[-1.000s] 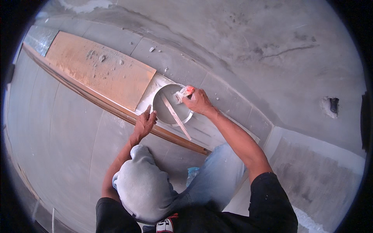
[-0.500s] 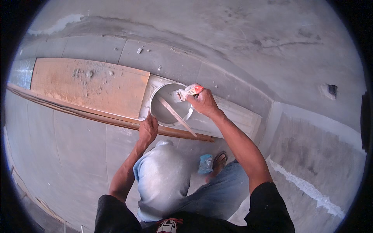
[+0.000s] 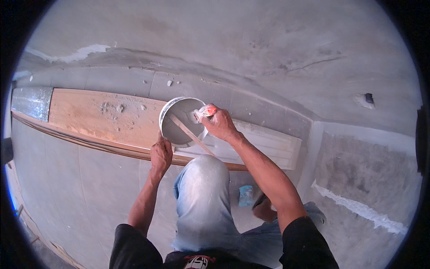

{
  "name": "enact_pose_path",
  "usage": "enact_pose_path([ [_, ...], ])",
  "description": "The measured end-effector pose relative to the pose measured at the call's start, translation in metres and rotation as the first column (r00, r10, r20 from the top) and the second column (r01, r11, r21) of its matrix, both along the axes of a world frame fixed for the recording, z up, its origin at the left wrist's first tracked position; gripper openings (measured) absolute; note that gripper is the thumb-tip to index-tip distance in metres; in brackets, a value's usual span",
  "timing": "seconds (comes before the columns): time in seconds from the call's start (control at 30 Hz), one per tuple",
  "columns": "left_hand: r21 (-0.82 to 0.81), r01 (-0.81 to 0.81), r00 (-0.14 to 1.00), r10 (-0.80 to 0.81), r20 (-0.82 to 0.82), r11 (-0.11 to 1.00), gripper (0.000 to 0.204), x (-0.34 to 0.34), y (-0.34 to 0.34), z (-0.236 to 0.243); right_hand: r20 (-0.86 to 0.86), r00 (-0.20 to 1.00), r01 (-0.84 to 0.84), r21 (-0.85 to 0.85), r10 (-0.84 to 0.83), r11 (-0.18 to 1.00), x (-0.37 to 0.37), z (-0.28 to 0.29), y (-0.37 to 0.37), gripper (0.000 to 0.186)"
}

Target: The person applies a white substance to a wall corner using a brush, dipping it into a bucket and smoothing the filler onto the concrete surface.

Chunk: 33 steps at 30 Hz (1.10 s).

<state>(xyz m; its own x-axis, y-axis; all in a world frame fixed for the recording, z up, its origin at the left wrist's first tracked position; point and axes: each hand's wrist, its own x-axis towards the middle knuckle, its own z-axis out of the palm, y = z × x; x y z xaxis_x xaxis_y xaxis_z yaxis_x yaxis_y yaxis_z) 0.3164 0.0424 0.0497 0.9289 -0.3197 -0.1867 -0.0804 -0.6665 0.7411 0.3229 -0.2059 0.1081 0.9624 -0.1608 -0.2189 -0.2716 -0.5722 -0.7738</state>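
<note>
A white bucket (image 3: 164,112) of grey mixture (image 3: 179,139) sits over the boards in the centre, with a flat wooden stick (image 3: 189,133) lying slanted across it. My left hand (image 3: 161,156) grips the bucket's near left side, fingers curled at the rim. My right hand (image 3: 220,126) is closed on a paintbrush (image 3: 207,110) with a red-and-white handle, its grey-coated bristles inside the bucket's upper right part.
An orange-brown board (image 3: 85,110) with rubble, a metal sheet (image 3: 31,101) and a white panel (image 3: 268,145) run along the grey wall (image 3: 291,54). My raised knee (image 3: 204,179) is close below the bucket. A blue bag (image 3: 245,195) lies beside my foot (image 3: 264,208).
The bucket has moved left onto the orange-brown board, my left hand and the brush along with it. My knee has risen beneath it, and the view has rotated.
</note>
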Motion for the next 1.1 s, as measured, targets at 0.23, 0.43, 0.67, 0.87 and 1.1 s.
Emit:
enact_pose_path([
  [0.23, 0.005, -0.140, 0.990, 0.140, -0.005, 0.990, 0.031, 0.015, 0.015, 0.002, 0.104, 0.986, -0.131, 0.012, 0.129, 0.991, 0.034, 0.000, 0.021, 0.026],
  [0.43, 0.017, -0.313, 0.950, 0.313, -0.002, 0.949, 0.032, 0.008, 0.033, -0.006, 0.070, 0.934, -0.348, -0.029, 0.349, 0.937, 0.060, -0.014, 0.044, 0.026],
  [0.67, 0.023, -0.365, 0.929, 0.365, -0.061, 0.931, 0.036, 0.000, 0.044, 0.000, 0.099, 0.935, -0.351, 0.110, 0.341, 0.930, 0.066, -0.028, 0.053, 0.025],
  [0.87, -0.023, -0.348, 0.912, 0.333, -0.238, 0.937, 0.042, -0.013, 0.070, -0.022, 0.141, 0.933, -0.345, 0.083, 0.332, 0.935, 0.062, -0.035, 0.059, 0.027],
  [1.1, 0.049, -0.231, 0.900, 0.232, -0.369, 0.972, 0.064, -0.013, 0.140, 0.003, 0.198, 0.911, -0.367, -0.019, 0.363, 0.930, 0.067, -0.045, 0.065, 0.029],
])
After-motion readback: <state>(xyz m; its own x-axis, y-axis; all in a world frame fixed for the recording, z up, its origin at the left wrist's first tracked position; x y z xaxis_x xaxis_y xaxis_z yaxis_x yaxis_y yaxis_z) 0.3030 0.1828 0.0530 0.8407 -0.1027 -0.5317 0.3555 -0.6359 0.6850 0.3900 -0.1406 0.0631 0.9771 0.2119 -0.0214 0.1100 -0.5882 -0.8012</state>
